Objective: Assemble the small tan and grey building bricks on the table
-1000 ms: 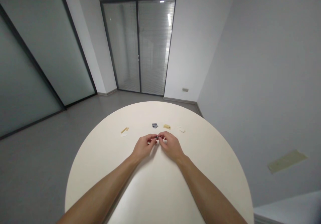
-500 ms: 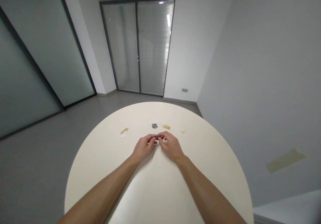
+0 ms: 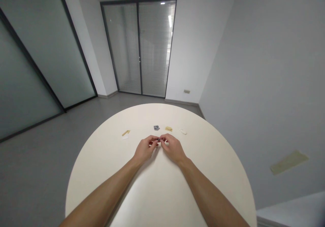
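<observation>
My left hand (image 3: 144, 149) and my right hand (image 3: 172, 147) meet fingertip to fingertip over the middle of a round cream table (image 3: 157, 193). Both pinch one tiny dark grey piece (image 3: 158, 139) between them, just above the tabletop. Beyond the hands lie a small grey piece (image 3: 156, 128), a tan piece (image 3: 169, 129) and a white piece (image 3: 183, 131). To the left lie another tan piece (image 3: 126, 132) and a white one (image 3: 125, 137).
The table stands in a bare room with grey floor. Glass doors with blinds (image 3: 142, 47) are straight ahead, a frosted glass wall (image 3: 30, 67) is on the left, and a plain wall is close on the right.
</observation>
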The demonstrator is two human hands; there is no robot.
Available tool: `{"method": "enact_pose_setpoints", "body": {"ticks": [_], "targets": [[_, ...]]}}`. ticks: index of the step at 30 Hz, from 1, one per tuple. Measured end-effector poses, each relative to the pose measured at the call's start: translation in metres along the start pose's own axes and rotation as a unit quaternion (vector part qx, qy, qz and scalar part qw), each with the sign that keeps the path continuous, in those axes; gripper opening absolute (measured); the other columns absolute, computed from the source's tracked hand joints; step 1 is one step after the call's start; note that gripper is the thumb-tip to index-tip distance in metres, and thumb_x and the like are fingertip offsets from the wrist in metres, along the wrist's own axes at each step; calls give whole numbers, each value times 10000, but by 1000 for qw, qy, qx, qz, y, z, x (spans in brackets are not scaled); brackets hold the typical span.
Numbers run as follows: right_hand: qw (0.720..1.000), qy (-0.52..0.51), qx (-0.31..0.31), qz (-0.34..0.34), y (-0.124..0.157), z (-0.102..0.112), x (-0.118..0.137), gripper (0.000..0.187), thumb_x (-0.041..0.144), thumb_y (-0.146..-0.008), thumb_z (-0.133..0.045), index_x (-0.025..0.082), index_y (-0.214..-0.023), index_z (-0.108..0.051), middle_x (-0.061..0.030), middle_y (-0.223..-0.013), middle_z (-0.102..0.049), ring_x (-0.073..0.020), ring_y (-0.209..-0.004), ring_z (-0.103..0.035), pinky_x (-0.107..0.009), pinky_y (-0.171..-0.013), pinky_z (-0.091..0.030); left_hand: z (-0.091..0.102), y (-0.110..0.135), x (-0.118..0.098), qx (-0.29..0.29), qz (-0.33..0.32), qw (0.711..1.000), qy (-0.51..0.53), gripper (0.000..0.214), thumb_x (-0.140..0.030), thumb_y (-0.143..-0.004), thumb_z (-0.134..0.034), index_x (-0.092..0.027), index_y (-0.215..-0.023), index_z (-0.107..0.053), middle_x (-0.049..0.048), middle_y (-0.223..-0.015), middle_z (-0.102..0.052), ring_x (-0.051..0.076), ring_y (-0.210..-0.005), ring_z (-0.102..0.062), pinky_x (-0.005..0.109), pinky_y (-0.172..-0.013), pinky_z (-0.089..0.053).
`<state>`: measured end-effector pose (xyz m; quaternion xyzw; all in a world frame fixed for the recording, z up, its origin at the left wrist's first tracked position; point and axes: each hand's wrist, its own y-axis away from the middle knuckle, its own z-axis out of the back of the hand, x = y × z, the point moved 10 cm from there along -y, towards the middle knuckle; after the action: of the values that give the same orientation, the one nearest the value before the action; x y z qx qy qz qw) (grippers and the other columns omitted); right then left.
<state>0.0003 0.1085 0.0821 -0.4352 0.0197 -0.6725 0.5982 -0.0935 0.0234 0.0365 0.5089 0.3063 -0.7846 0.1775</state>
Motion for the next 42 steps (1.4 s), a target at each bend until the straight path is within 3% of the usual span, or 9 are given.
{"method": "enact_pose_setpoints", "body": {"ticks": [13, 20, 28, 42], "targets": [[1000, -17, -1, 6, -1, 0, 1, 164, 215, -935, -521, 239, -1035, -649, -24, -979, -692, -172, -909, -624, -307, -836, -468, 2, 0, -7, -4, -7, 1000, -27, 292, -365, -946, -496, -213, -1109, -684, 62, -1094, -727, 188, -874, -708, 316, -803, -555], [1000, -16, -8, 0, -1, 3, 4, 124, 267, -937, -543, 233, -987, -650, -20, -937, -685, -163, -836, -624, -296, -797, -474, 8, 0, -8, -29, -12, 999, -33, 239, -331, -907, -555, -208, -1071, -677, 50, -1030, -742, 191, -904, -696, 312, -813, -545], [1000, -8, -7, 2, -1, 2, 2, 176, 257, -924, -553, 242, -1065, -658, -23, -990, -701, -162, -860, -637, -296, -819, -482, 14, 0, -16, -49, -21, 998, -43, 227, -352, -889, -582, -202, -1035, -671, 59, -1024, -730, 189, -869, -689, 305, -774, -539], [1000, -3, -5, -8, 0, -3, -7, 172, 242, -912, -575, 249, -1064, -654, -17, -1005, -711, -165, -880, -643, -311, -833, -489, 13, 0, -12, -47, -19, 997, -50, 167, -308, -864, -604, -213, -992, -656, 37, -976, -722, 181, -827, -683, 293, -726, -538]]}}
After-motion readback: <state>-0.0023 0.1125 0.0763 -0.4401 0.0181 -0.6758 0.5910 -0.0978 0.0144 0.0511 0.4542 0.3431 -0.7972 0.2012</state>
